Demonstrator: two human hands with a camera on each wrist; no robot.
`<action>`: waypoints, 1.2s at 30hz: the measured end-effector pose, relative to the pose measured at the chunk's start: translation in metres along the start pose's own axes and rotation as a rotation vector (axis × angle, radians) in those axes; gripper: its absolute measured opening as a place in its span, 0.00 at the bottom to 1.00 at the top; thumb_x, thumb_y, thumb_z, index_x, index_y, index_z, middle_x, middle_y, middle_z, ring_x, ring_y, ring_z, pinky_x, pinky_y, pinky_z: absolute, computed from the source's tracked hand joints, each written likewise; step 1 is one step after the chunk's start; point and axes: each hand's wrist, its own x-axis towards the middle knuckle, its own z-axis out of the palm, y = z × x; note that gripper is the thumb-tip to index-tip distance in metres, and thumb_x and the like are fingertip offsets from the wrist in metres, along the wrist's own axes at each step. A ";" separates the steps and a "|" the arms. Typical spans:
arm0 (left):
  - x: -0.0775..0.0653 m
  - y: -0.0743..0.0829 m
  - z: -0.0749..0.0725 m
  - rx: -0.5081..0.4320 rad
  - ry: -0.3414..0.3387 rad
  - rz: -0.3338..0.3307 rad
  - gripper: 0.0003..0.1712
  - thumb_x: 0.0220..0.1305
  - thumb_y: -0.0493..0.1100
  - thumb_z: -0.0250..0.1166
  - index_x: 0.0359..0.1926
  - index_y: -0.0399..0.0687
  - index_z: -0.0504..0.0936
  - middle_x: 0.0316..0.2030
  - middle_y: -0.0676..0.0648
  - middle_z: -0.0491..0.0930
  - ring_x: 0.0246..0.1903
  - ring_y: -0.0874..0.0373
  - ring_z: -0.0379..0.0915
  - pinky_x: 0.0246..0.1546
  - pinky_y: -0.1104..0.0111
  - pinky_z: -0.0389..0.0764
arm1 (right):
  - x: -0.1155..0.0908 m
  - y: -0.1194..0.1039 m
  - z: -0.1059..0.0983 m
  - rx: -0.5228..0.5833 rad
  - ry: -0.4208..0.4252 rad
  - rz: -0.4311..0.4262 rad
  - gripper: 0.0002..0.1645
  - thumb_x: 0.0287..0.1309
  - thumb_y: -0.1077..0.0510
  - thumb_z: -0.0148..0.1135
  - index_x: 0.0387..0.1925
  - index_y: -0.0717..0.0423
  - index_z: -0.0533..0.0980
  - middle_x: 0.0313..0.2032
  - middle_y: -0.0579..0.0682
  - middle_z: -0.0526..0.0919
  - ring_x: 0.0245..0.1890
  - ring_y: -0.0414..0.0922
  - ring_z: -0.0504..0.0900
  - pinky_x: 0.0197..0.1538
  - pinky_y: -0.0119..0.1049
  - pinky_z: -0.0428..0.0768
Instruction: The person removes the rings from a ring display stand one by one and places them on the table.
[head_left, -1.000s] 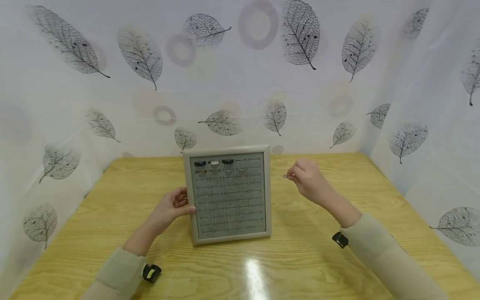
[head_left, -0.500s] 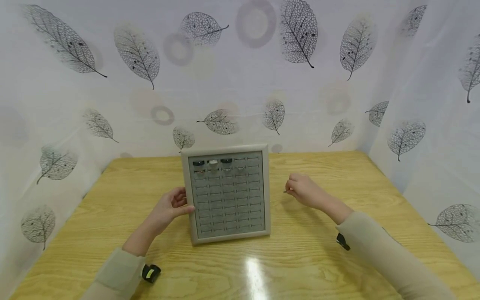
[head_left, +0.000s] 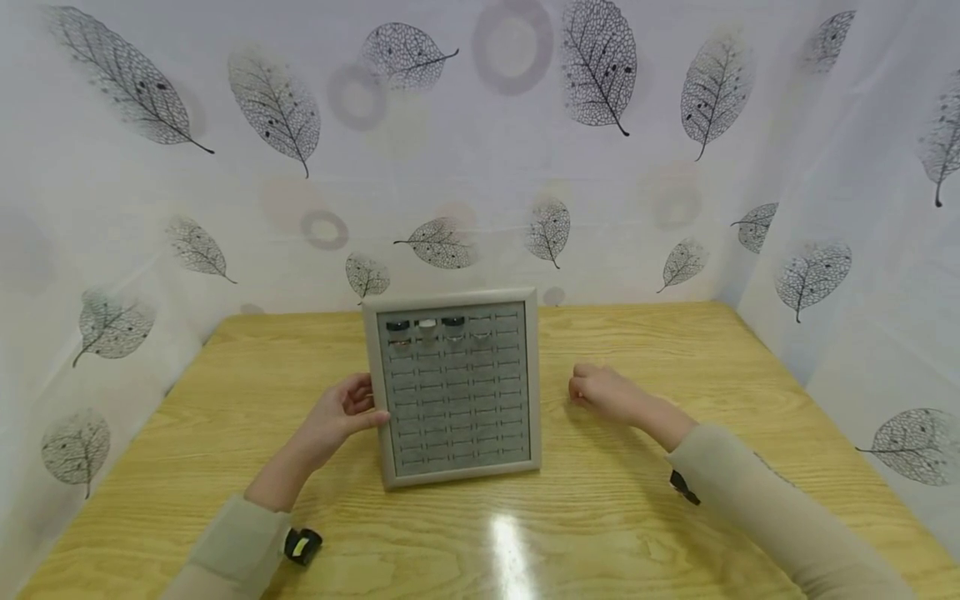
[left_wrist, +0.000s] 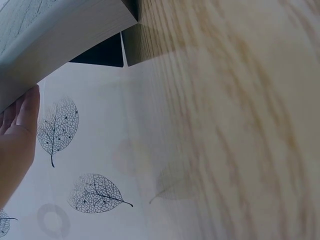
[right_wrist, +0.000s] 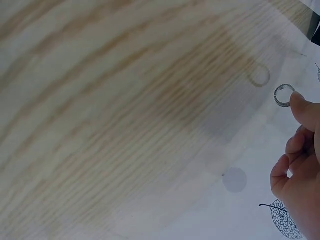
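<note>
A ring display board (head_left: pixel 457 387) with a pale frame and grey slotted padding stands upright, leaning slightly back, on the wooden table. My left hand (head_left: pixel 337 417) grips its left side, thumb on the front of the frame and the other fingers toward the back. To the right of the board, my right hand (head_left: pixel 609 395) is low over the table. In the right wrist view its thumb and fingers pinch a silver ring (right_wrist: pixel 283 104) with a textured band. From the head view that ring is hidden by the hand.
Several rings sit in the board's top two rows, among them a black ring (head_left: pixel 397 326) and a white ring (head_left: pixel 427 324). Behind the board a dark support (left_wrist: pixel 102 54) shows. A leaf-print curtain (head_left: pixel 480 167) borders the table (head_left: pixel 420 542) at the back and sides.
My right hand has come down toward the table beside the board, still pinching the ring. My left hand keeps its grip on the board, which stays in place.
</note>
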 end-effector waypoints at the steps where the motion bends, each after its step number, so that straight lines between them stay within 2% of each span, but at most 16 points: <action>1: 0.000 0.000 0.000 -0.001 -0.003 0.001 0.36 0.54 0.36 0.63 0.59 0.27 0.55 0.54 0.31 0.63 0.52 0.47 0.65 0.46 0.68 0.72 | 0.000 0.000 0.001 -0.004 -0.005 -0.002 0.06 0.44 0.66 0.65 0.22 0.58 0.75 0.23 0.45 0.69 0.24 0.42 0.72 0.24 0.35 0.71; 7: 0.000 0.002 -0.001 0.002 -0.009 0.004 0.36 0.55 0.36 0.63 0.60 0.26 0.55 0.54 0.31 0.63 0.52 0.46 0.65 0.46 0.68 0.72 | 0.001 -0.002 0.005 0.003 -0.019 -0.008 0.04 0.45 0.66 0.65 0.22 0.58 0.76 0.23 0.45 0.69 0.24 0.42 0.73 0.25 0.34 0.73; 13: 0.000 0.001 -0.001 0.001 -0.015 0.010 0.36 0.55 0.36 0.63 0.60 0.28 0.55 0.54 0.31 0.63 0.52 0.47 0.65 0.46 0.68 0.72 | 0.002 -0.004 0.009 0.013 -0.053 0.022 0.04 0.48 0.64 0.63 0.22 0.56 0.76 0.21 0.43 0.67 0.23 0.40 0.69 0.24 0.33 0.68; 25: 0.000 -0.001 -0.002 0.022 -0.011 0.016 0.36 0.54 0.37 0.63 0.60 0.28 0.55 0.54 0.32 0.64 0.52 0.49 0.65 0.45 0.68 0.73 | 0.002 -0.002 0.012 -0.015 -0.050 -0.004 0.07 0.49 0.65 0.63 0.20 0.55 0.75 0.19 0.42 0.64 0.20 0.38 0.64 0.21 0.29 0.62; 31: 0.001 -0.002 -0.002 0.014 -0.013 0.013 0.37 0.54 0.38 0.64 0.60 0.30 0.55 0.54 0.33 0.64 0.51 0.53 0.67 0.45 0.68 0.73 | 0.002 0.000 0.012 -0.019 -0.021 -0.014 0.05 0.47 0.63 0.65 0.21 0.56 0.76 0.20 0.43 0.66 0.21 0.39 0.68 0.22 0.31 0.67; 36: 0.000 -0.002 -0.002 0.009 -0.010 0.010 0.37 0.54 0.37 0.64 0.60 0.29 0.55 0.54 0.33 0.64 0.50 0.56 0.68 0.45 0.68 0.73 | 0.002 0.001 0.003 0.011 0.020 0.008 0.06 0.44 0.60 0.67 0.22 0.57 0.77 0.22 0.44 0.68 0.20 0.39 0.68 0.23 0.32 0.69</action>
